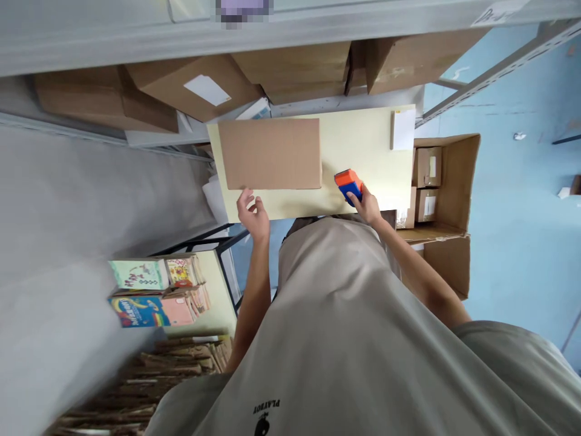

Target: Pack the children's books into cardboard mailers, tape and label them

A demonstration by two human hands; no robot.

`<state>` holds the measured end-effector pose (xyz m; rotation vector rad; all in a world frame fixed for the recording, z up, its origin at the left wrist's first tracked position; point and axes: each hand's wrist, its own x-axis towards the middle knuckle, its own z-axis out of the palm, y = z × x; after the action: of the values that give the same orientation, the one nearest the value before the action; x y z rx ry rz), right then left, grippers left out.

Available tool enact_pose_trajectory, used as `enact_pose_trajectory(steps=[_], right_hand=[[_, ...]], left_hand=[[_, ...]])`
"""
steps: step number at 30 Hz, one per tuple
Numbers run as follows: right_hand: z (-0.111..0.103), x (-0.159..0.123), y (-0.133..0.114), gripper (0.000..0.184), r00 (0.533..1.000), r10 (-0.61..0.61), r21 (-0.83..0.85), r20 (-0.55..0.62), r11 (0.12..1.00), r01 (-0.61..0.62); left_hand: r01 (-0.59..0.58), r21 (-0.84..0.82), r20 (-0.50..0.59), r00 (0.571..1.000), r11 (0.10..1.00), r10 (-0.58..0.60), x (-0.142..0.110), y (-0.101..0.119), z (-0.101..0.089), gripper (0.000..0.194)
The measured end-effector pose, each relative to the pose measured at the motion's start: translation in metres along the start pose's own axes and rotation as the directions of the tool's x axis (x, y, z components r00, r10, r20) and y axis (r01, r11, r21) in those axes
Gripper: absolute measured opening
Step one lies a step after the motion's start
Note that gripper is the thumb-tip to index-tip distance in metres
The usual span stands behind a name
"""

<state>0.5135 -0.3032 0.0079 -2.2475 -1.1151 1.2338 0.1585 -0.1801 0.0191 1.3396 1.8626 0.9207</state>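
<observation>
Stockroom, metal shelving [136, 47], shelved brown cartons [299, 72], stacked cardboard [154, 375]

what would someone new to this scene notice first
Probably the orange-and-blue tool in the right hand, the most vivid thing on the pale yellow table. Next comes the plain brown cardboard box on the table's left half, with the left hand at its near edge. Colourful booklets also stand out, stacked at lower left.
</observation>
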Motion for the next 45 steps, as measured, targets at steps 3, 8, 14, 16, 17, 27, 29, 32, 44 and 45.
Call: enact_pose_trajectory(steps=[3,8,14,16,17,27,29,32,44,45], right_hand=[[-0.016,-0.002,0.015,0.087,0.993,-0.056,-0.303,0.100,0.949,0.084],[-0.035,0.003,0.024,0.087,0.939,-0.258,-0.439,0.230,0.833,0.336],[-0.059,0.003,0.034,0.084,0.870,-0.374,-0.447,0.321,0.750,0.487],[-0.065,0.001,0.037,0.084,0.865,-0.378,-0.437,0.330,0.751,0.495],[-0.067,0.000,0.039,0.084,0.864,-0.379,-0.427,0.330,0.757,0.495],[-0.077,-0.010,0.045,0.095,0.867,-0.338,-0.379,0.366,0.797,0.471],[-0.078,-0.013,0.045,0.094,0.869,-0.339,-0.366,0.360,0.805,0.466],[-0.078,-0.015,0.047,0.090,0.860,-0.357,-0.357,0.364,0.799,0.483],[-0.088,-0.005,0.061,0.091,0.773,-0.449,-0.287,0.449,0.747,0.600],[-0.089,-0.003,0.062,0.089,0.761,-0.455,-0.299,0.462,0.728,0.617]], left_hand=[[-0.105,-0.016,0.081,0.991,0.994,0.106,-0.027,0.037,0.027,0.044],[-0.247,-0.144,0.472,0.834,0.958,0.286,-0.062,0.074,0.083,0.041],[-0.344,-0.132,0.610,0.711,0.930,0.350,-0.086,0.082,0.114,0.050],[-0.354,-0.112,0.624,0.702,0.929,0.342,-0.091,0.086,0.115,0.048],[-0.359,-0.102,0.632,0.697,0.928,0.339,-0.093,0.088,0.115,0.047],[-0.420,-0.080,0.610,0.697,0.904,0.378,-0.107,0.086,0.121,0.046],[-0.405,-0.077,0.625,0.692,0.911,0.361,-0.106,0.082,0.123,0.051],[-0.403,-0.074,0.663,0.664,0.912,0.347,-0.102,0.077,0.124,0.042],[-0.384,-0.121,0.612,0.697,0.915,0.373,-0.114,0.065,0.120,0.026],[-0.373,-0.121,0.598,0.712,0.920,0.367,-0.118,0.062,0.121,0.028]])
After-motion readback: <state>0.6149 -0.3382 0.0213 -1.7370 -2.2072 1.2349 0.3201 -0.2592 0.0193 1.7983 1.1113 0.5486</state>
